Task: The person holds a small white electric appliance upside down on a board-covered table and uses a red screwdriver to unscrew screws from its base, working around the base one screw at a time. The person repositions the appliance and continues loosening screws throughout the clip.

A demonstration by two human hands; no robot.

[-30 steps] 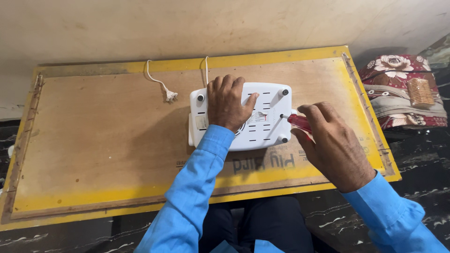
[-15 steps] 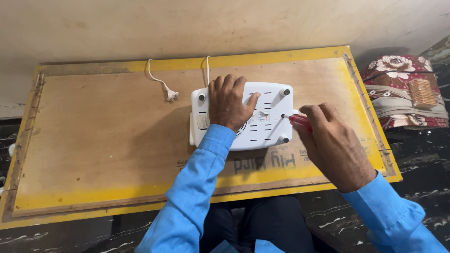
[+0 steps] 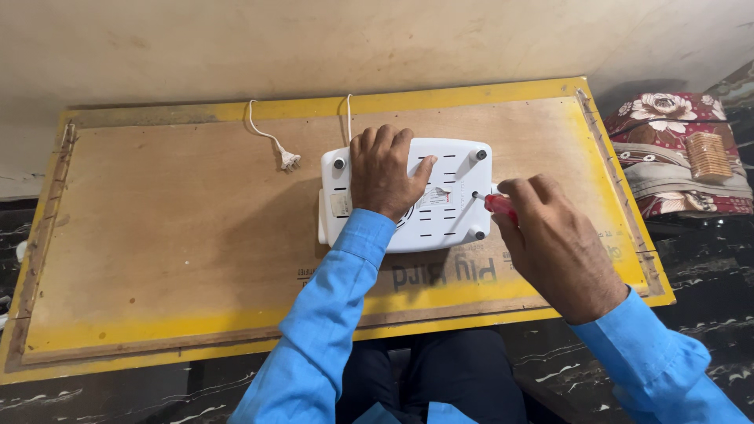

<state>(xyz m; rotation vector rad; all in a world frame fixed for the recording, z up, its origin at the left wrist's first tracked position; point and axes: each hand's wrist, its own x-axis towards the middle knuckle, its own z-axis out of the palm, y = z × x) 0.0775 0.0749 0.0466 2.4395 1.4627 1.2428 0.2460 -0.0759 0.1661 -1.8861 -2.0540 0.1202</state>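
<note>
White appliance [image 3: 440,196] lying upside down near the middle of the plywood board [image 3: 157,235], feet up, long axis running left to right. Left hand [image 3: 385,173] spread flat on its underside, fingers open, pinning it down, gripping nothing. Right hand [image 3: 554,243] just off the right edge, closed round a red-handled screwdriver [image 3: 496,202]. Shaft pointing left, tip at a dark hole on the right side of the base, between the two right feet. So: appliance lying left of the right hand, right hand nearer that hole. White cord and plug [image 3: 289,161] trailing off toward the far-left, well apart.
</note>
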